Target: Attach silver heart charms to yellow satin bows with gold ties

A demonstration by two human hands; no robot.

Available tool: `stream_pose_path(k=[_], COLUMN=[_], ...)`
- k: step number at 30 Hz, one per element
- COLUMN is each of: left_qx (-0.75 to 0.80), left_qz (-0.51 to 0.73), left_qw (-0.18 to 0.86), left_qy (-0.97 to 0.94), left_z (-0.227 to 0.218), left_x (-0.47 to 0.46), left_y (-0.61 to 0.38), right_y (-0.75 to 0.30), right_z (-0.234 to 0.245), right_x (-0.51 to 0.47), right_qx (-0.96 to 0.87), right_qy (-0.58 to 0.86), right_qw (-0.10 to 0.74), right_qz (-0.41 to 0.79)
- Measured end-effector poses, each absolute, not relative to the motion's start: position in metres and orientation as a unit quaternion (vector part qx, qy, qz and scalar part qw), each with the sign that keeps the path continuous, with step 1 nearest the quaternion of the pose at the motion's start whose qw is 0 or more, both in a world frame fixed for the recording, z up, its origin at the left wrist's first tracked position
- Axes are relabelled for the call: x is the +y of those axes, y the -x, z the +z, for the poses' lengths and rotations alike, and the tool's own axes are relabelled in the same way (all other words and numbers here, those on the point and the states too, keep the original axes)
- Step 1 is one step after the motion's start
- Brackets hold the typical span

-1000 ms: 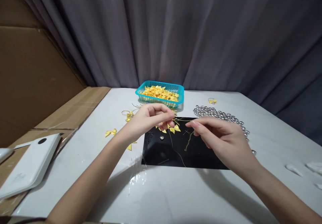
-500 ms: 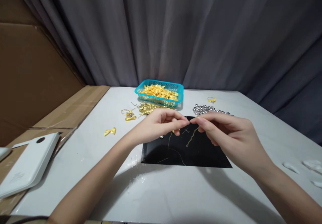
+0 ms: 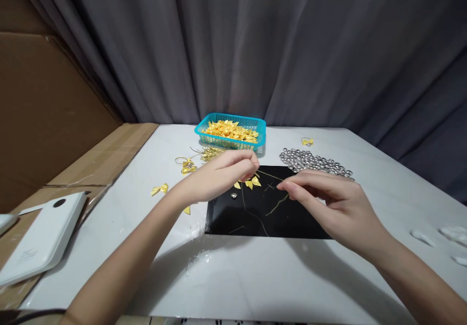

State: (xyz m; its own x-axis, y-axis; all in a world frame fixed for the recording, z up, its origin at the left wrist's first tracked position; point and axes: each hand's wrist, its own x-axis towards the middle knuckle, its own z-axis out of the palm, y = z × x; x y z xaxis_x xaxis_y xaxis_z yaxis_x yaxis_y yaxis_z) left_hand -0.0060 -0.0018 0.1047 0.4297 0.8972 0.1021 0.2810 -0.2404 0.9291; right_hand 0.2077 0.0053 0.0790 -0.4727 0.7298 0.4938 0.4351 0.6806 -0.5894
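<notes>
My left hand (image 3: pixel 222 174) is closed in a pinch over the far left part of a black mat (image 3: pixel 255 218), holding a small yellow ribbon bow (image 3: pixel 250 183) together with one end of a thin gold cord. My right hand (image 3: pixel 328 203) pinches the other end of the gold cord (image 3: pixel 279 202), which stretches between both hands and trails down onto the mat. A small silver bell (image 3: pixel 234 195) lies on the mat below my left hand.
A teal basket (image 3: pixel 230 131) of yellow bows stands at the back, gold cords (image 3: pixel 210 153) in front of it. A heap of silver bells (image 3: pixel 314 162) lies right. Loose bows (image 3: pixel 159 189) and a finished bow (image 3: pixel 187 165) lie left. A white device (image 3: pixel 40 237) sits on cardboard.
My hands had come together over the mat half a second ago; now they have drawn apart, the right one moving lower and right, pulling the cord out. The yellow bow shows again under my left fingers.
</notes>
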Motion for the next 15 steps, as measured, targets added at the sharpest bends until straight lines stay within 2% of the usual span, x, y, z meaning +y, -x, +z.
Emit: stream_pose_path(k=[4, 15], left_qx=[0.414, 0.336], left_qz=[0.354, 0.471], left_qw=[0.465, 0.558], left_qy=[-0.698, -0.595], left_z=[0.106, 0.094], left_x=[-0.001, 0.009], left_y=[0.008, 0.007], right_y=[-0.211, -0.204], right_z=[0.075, 0.055], right_x=[0.007, 0.006], right_qx=[-0.832, -0.825], right_qy=[0.354, 0.362], right_qw=[0.389, 0.354], right_qz=[0.177, 0.252])
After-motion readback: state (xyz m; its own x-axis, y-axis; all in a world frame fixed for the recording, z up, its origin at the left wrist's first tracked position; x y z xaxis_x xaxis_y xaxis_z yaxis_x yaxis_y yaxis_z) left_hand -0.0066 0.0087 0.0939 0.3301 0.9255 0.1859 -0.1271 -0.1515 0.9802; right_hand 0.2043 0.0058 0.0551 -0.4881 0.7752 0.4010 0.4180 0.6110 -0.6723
